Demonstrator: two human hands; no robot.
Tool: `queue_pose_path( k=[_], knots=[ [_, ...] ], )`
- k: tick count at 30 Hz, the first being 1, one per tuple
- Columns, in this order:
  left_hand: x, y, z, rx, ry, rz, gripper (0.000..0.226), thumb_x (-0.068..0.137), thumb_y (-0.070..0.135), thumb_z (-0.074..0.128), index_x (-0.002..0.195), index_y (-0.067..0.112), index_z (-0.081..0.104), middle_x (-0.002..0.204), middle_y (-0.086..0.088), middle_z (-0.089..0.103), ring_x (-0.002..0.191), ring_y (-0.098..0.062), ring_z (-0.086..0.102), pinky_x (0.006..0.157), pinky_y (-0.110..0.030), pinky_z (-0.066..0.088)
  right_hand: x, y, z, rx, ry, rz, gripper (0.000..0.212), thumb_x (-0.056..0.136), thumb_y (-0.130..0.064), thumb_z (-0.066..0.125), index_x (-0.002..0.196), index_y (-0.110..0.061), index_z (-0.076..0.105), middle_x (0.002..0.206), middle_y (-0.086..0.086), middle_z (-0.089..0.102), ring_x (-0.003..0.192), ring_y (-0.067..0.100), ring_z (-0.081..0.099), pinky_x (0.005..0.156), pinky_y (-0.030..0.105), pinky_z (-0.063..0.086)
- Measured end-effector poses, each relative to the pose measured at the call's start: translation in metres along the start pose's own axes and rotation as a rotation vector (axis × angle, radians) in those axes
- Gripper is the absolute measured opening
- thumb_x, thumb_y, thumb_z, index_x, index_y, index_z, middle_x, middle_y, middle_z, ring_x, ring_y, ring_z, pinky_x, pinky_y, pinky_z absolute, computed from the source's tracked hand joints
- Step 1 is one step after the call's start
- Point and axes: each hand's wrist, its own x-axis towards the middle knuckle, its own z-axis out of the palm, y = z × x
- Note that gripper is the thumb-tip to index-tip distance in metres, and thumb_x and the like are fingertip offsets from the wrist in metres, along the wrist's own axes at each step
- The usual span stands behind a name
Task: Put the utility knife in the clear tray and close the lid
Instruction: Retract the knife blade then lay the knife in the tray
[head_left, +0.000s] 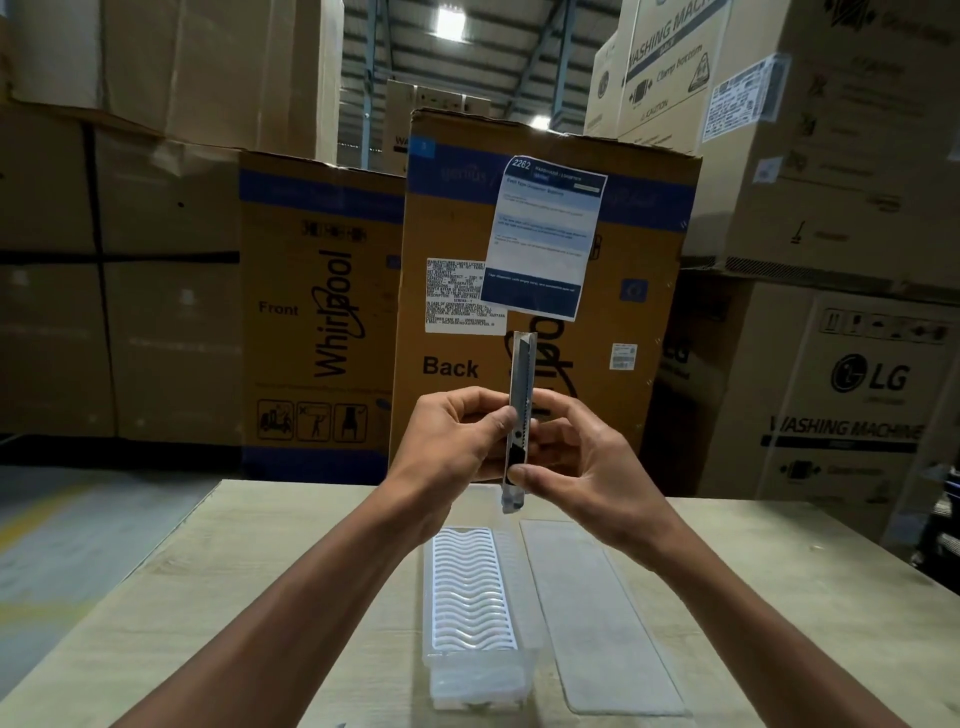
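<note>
Fingers (501, 422) of both my hands clamp utility knife (519, 395) upright | clear tray (475, 597) open on counter (208, 597) | lid (597, 613) just beside

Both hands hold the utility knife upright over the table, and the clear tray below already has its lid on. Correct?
Not quite. The head view shows the lid lying flat on the table, right of the open clear tray. Both hands do hold the utility knife upright.

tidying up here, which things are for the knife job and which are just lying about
For the job: knife, held by left hand and right hand; tray; lid.
Just there: boxes, taped sheet, table.
</note>
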Motion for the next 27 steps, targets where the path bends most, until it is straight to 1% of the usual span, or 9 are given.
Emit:
queue_pose_path(
  k=[3,6,9,10,13,16,21,25,27],
  knots=[
    [0.001,-0.005,-0.002,0.005,0.056,-0.021,0.014,0.097,0.011,0.062,0.104,0.008,0.074,0.095,-0.012,0.08,0.084,-0.023,0.08,0.067,-0.031,0.064,-0.005,0.002,0.007,-0.126,0.087,-0.021,0.09,0.078,-0.019,0.087,0.149,-0.03,0.033,0.11,-0.024,0.057,0.1,0.002,0.068,0.082,0.01,0.055],
    [0.002,-0.01,-0.003,-0.013,0.113,-0.054,0.01,0.096,0.012,0.064,0.097,0.011,0.074,0.093,-0.014,0.079,0.083,-0.024,0.08,0.065,-0.029,0.063,-0.015,0.006,0.019,-0.228,0.151,-0.116,0.073,0.078,-0.018,0.087,0.136,-0.027,0.042,0.11,-0.011,0.06,0.095,-0.001,0.065,0.078,0.003,0.051],
    [0.003,-0.015,-0.003,0.004,0.131,-0.085,0.007,0.095,0.012,0.066,0.095,0.012,0.073,0.093,-0.015,0.079,0.084,-0.025,0.079,0.066,-0.03,0.063,-0.022,0.011,0.031,-0.435,0.167,-0.184,0.048,0.085,-0.028,0.081,0.127,-0.019,0.059,0.118,0.003,0.061,0.094,0.002,0.059,0.074,-0.004,0.043],
    [0.003,-0.017,-0.003,0.013,0.137,-0.092,0.007,0.095,0.013,0.066,0.094,0.012,0.073,0.093,-0.014,0.079,0.083,-0.025,0.08,0.065,-0.029,0.062,-0.023,0.012,0.034,-0.468,0.172,-0.186,0.044,0.087,-0.03,0.079,0.125,-0.018,0.063,0.117,0.004,0.061,0.095,0.003,0.057,0.073,-0.004,0.043],
    [0.004,-0.025,-0.002,0.075,0.161,-0.105,0.009,0.094,0.014,0.068,0.088,0.015,0.074,0.089,-0.01,0.079,0.082,-0.022,0.079,0.064,-0.026,0.06,-0.026,0.013,0.041,-0.472,0.18,-0.163,0.035,0.09,-0.03,0.075,0.121,-0.017,0.067,0.113,0.005,0.062,0.09,0.007,0.06,0.075,0.009,0.054],
    [0.005,-0.033,-0.002,0.129,0.2,-0.116,0.009,0.093,0.016,0.07,0.088,0.013,0.076,0.087,-0.008,0.079,0.083,-0.02,0.078,0.065,-0.026,0.061,-0.027,0.016,0.047,-0.519,0.203,-0.133,0.03,0.09,-0.033,0.074,0.116,-0.019,0.066,0.105,0.003,0.065,0.081,0.007,0.061,0.071,0.007,0.048],
    [0.006,-0.044,-0.003,0.163,0.208,-0.148,0.008,0.092,0.014,0.072,0.089,0.011,0.078,0.089,-0.011,0.079,0.084,-0.024,0.078,0.069,-0.031,0.064,-0.028,0.016,0.056,-0.57,0.212,-0.052,0.027,0.09,-0.033,0.074,0.11,-0.018,0.065,0.1,0.002,0.068,0.079,0.011,0.063,0.074,0.027,0.061],
    [0.006,-0.048,-0.006,0.216,0.185,-0.159,0.009,0.093,0.015,0.07,0.092,0.01,0.077,0.091,-0.013,0.078,0.083,-0.023,0.078,0.075,-0.036,0.066,-0.025,0.014,0.058,-0.582,0.165,0.053,0.022,0.09,-0.03,0.075,0.106,-0.018,0.067,0.097,0.001,0.071,0.078,0.011,0.063,0.075,0.025,0.058],
    [0.007,-0.052,-0.008,0.339,0.197,-0.117,0.016,0.096,0.023,0.066,0.101,0.012,0.077,0.097,-0.01,0.078,0.09,-0.021,0.076,0.083,-0.041,0.065,-0.024,0.011,0.06,-0.562,0.127,0.123,0.021,0.091,-0.03,0.074,0.107,-0.017,0.068,0.098,0.001,0.074,0.079,0.012,0.067,0.076,0.025,0.058]
  ],
)
